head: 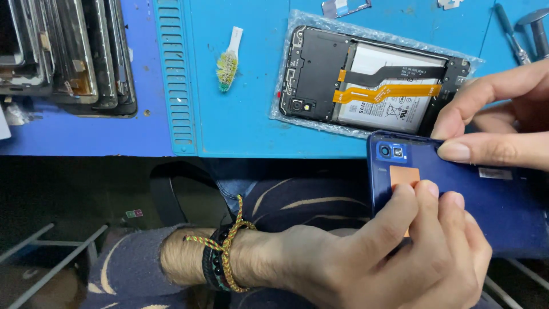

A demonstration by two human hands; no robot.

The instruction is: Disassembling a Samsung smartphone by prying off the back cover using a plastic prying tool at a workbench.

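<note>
The back cover (486,200) sits between both hands, near the table's front edge. Behind it lies the opened phone (372,83) on the mat (240,126). The brush (229,63) lies left of that phone, the stacked screens (68,51) farther left.

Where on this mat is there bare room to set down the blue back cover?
Bare mat lies between the brush and the opened phone, and below the brush. Crowded: the stacked screens far left, tools top right, and both hands, left and right, holding the cover.

Right hand (503,120) cut off by right frame edge at the knuckles; blue back cover (497,206) partly hidden under left hand (400,252) fingers; stacked screens (68,54) and metal tools (526,31) cropped at top edge.
</note>
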